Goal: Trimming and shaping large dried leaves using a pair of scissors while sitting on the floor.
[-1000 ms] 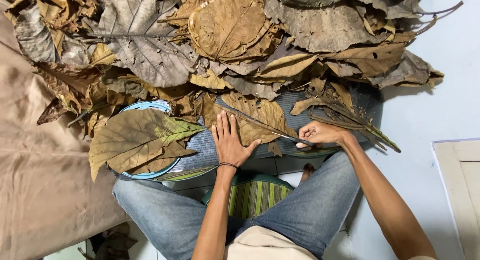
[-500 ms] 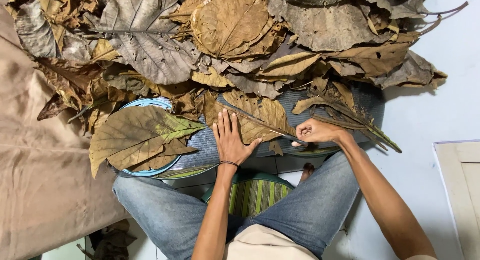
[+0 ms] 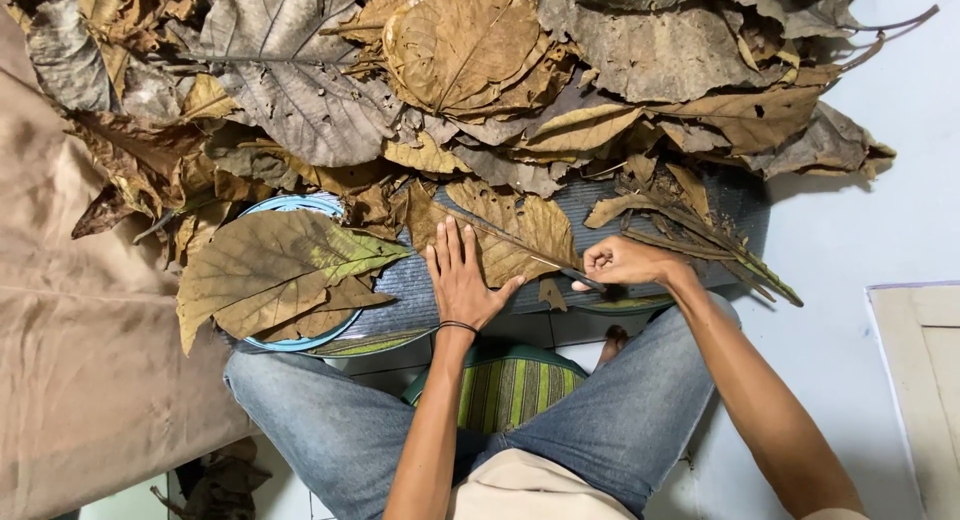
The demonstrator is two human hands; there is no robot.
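Seated cross-legged on the floor before a heap of dry leaves (image 3: 560, 70). Left hand (image 3: 462, 278) pressed flat, fingers spread, on a brown leaf (image 3: 520, 235) lying on a grey mat (image 3: 420, 295). Right hand (image 3: 622, 262) just right of it, grip closed narrow around what looks like the leaf's stalk (image 3: 560, 263), though hard to tell from here. Farther left, a big yellow-green leaf (image 3: 275, 270) resting over a blue bowl (image 3: 290, 204). Tan cloth (image 3: 70, 380) at far left; striped cushion (image 3: 510, 390) near, between the knees.

Head camera looks steeply down, close over the lap.
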